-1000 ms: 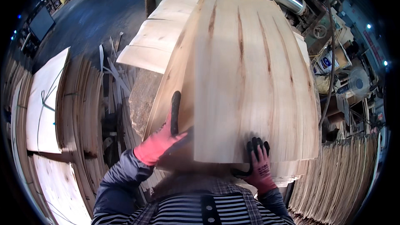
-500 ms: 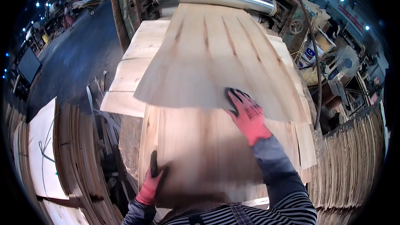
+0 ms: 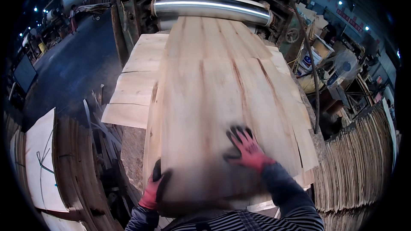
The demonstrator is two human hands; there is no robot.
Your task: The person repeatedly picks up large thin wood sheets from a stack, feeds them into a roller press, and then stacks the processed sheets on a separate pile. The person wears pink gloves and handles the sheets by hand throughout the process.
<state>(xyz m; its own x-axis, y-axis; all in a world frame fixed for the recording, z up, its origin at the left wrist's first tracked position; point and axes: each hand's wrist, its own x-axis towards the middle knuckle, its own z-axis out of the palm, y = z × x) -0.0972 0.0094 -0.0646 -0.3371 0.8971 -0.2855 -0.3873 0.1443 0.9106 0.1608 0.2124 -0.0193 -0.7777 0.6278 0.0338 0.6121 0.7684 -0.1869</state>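
Observation:
A wide, pale wood veneer sheet point(image 3: 222, 102) with brown streaks lies in front of me, its near part blurred. My right hand point(image 3: 248, 147), in a pink and black glove, rests on it right of the middle with the fingers spread. At the sheet's left edge is my left hand point(image 3: 155, 185), gloved alike, its thumb and a finger apart; its other fingers are partly hidden. Beyond, another streaked veneer sheet point(image 3: 205, 34) reaches up to a shiny metal roller point(image 3: 209, 9).
More pale veneer point(image 3: 132, 83) juts out at left. Upright veneer stacks flank me, a brown one point(image 3: 357, 167) at right and a tied one point(image 3: 43, 162) at left. Beyond the right side stand a fan point(image 3: 346, 65) and a white bucket point(image 3: 309, 60). A dark pole point(image 3: 316, 85) rises nearby.
The upper sheet under my right hand has moved away toward the roller. My right hand has come back nearer to me, onto the near sheet. My left hand has stayed at the left edge.

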